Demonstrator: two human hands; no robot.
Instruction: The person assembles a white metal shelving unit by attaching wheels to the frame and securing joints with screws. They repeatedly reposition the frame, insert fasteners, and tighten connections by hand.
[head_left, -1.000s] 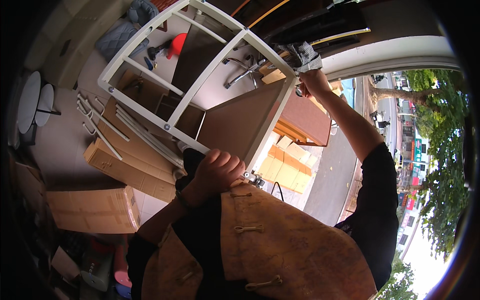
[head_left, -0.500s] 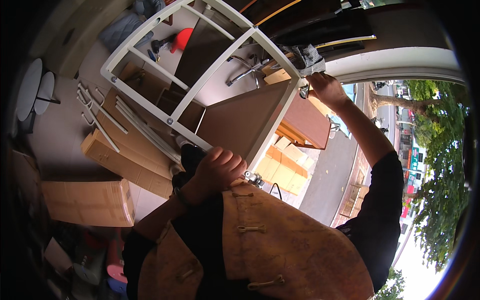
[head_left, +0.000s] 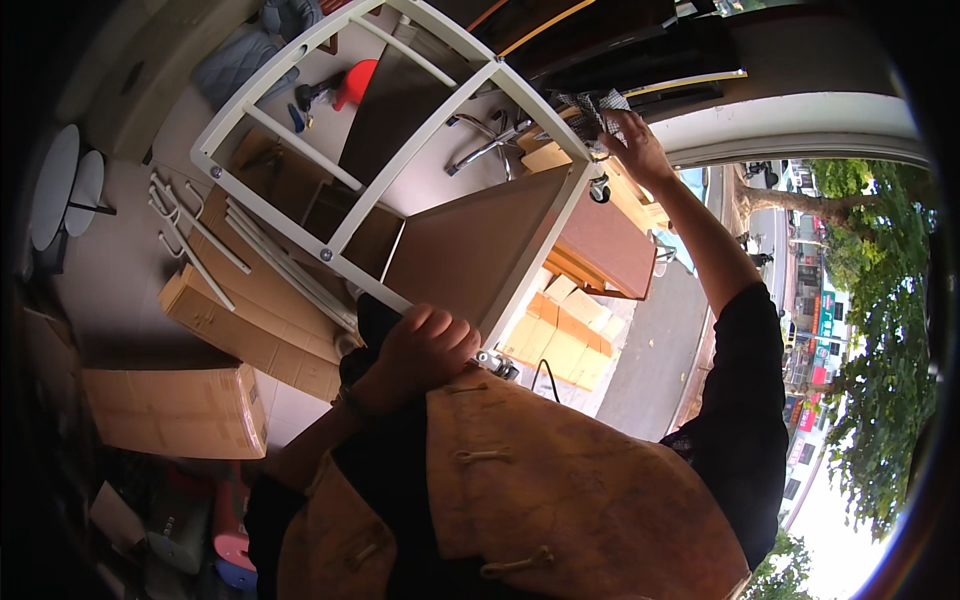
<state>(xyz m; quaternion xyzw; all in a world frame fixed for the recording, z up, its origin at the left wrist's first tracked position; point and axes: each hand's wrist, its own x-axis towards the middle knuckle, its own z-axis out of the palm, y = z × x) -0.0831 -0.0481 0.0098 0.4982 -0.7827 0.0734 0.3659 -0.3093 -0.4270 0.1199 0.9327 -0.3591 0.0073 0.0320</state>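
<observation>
1. A pale tiled floor [head_left: 120, 270] fills the 9 to 11 o'clock side
2. Long cardboard boxes [head_left: 250, 320] lie on it near the centre; a squat carton [head_left: 175, 410] sits at 8 o'clock
3. Two round white discs [head_left: 62, 190] stand at 9 o'clock
4. Loose white bars [head_left: 195, 245] lie beside the boxes
5. A red scoop-like thing [head_left: 355, 82] lies at 11 o'clock
6. At 3 to 4 o'clock, daylight shows green trees [head_left: 880, 400] and a grey street [head_left: 655, 350]

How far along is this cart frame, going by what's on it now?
Done: the white frame is joined, brown panels are fitted inside, and casters sit on two corners. In hand: the left hand grips the near corner, the right hand the far one. Left: loose white tubes lie beside flat cardboard boxes.
</observation>
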